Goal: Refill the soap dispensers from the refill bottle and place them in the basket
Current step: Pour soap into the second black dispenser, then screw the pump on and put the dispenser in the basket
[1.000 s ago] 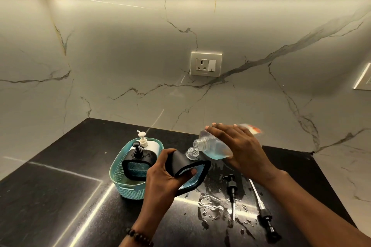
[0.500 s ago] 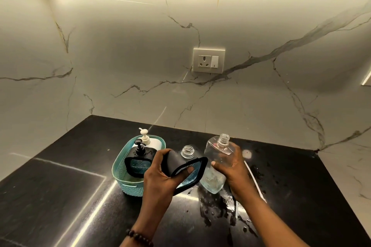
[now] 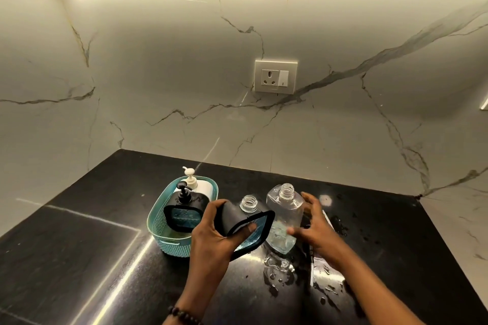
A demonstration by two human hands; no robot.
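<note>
My left hand (image 3: 214, 235) grips a black soap dispenser (image 3: 247, 227) with blue liquid and an uncapped clear neck, tilted toward me above the counter. The clear refill bottle (image 3: 284, 215) stands upright on the counter to its right, uncapped, with a little liquid at the bottom. My right hand (image 3: 314, 224) hovers just right of that bottle with fingers spread, not gripping it. A teal basket (image 3: 158, 221) to the left holds a black dispenser (image 3: 183, 208) with a pump and a white dispenser (image 3: 200, 185) behind it.
Spilled liquid (image 3: 277, 266) lies on the black counter (image 3: 79, 258) in front of the refill bottle. A pump tube (image 3: 313, 269) lies partly hidden under my right forearm. A wall socket (image 3: 276, 76) sits on the marble backsplash.
My right hand tipped the refill bottle back from pouring, stood it upright on the counter and let go. My left hand kept holding the black dispenser.
</note>
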